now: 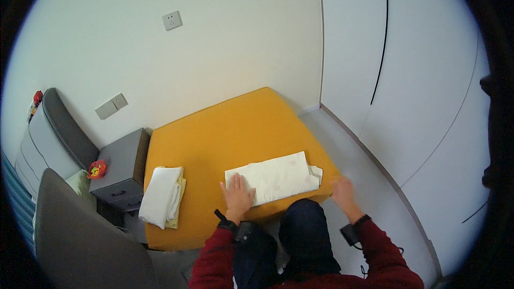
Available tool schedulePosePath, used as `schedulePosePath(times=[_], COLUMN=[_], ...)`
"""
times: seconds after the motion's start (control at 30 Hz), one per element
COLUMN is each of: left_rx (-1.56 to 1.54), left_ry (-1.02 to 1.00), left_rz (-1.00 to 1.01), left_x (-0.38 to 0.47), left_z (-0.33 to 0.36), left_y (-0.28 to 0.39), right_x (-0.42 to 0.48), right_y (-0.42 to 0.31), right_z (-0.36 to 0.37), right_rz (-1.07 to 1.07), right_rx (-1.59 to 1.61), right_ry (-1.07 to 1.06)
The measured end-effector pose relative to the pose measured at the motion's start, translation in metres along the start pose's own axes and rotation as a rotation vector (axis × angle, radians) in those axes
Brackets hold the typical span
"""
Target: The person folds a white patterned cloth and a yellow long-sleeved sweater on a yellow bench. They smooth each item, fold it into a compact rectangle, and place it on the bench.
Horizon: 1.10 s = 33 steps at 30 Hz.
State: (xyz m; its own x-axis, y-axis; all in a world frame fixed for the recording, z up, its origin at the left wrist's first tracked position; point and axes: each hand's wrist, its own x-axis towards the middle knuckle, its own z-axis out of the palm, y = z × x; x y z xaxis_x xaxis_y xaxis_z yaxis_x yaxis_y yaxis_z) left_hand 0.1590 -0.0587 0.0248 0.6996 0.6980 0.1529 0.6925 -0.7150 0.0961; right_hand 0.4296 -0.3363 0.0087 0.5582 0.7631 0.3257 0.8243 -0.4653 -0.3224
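A folded cream cloth [281, 174] with faint pinkish marks lies lengthwise on the mustard-yellow covered bed [225, 136]. My left hand [237, 196] rests flat on the cloth's left end, fingers pointing away from me. Beyond the cloth's right end, my right hand [342, 192] is at the bed's corner, its fingers curled. Whether those fingers pinch the yellow cover is too small to tell. Left of my left hand sits a stack of folded cloths [160, 194], white on top with pale yellow beneath.
A grey nightstand [120, 156] with two drawers stands against the bed's left side, bearing a red basket [96, 169] of small colourful pieces. A grey headboard-like panel [84, 233] rises at lower left. White cabinet doors [417, 88] line the right, across a strip of grey floor [341, 148].
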Motion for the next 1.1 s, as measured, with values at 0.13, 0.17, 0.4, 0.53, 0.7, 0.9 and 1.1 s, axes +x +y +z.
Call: schedulePosePath(times=[0.13, 0.17, 0.4, 0.53, 0.7, 0.9, 1.1], left_rx=[-0.111, -0.153, -0.064, -0.088, -0.09, -0.16, -0.085], left_ry=[0.114, 0.102, 0.089, 0.122, 0.087, -0.063, -0.018], left_rz=[0.214, 0.257, 0.178, 0.096, 0.027, 0.195, 0.449], left_x=[0.012, 0.017, 0.031, 0.033, 0.02, -0.035, -0.049], left_z=[0.012, 0.015, 0.019, 0.016, 0.012, -0.018, -0.04], left_y=[0.039, 0.046, 0.019, -0.004, -0.026, -0.066, -0.048], right_x=[0.059, 0.069, 0.099, 0.108, 0.096, 0.042, 0.025], right_y=[-0.115, -0.139, -0.144, -0.108, -0.061, 0.004, -0.027], right_z=[0.048, 0.06, 0.079, 0.073, 0.058, 0.011, -0.003], right_rz=[-0.333, -0.364, -0.405, -0.236, -0.115, -0.14, -0.454], right_rx=[0.483, 0.474, 0.061, -0.042, 0.005, -0.049, 0.111], right_ry=[0.092, 0.021, 0.008, -0.011, -0.07, 0.102, -0.076])
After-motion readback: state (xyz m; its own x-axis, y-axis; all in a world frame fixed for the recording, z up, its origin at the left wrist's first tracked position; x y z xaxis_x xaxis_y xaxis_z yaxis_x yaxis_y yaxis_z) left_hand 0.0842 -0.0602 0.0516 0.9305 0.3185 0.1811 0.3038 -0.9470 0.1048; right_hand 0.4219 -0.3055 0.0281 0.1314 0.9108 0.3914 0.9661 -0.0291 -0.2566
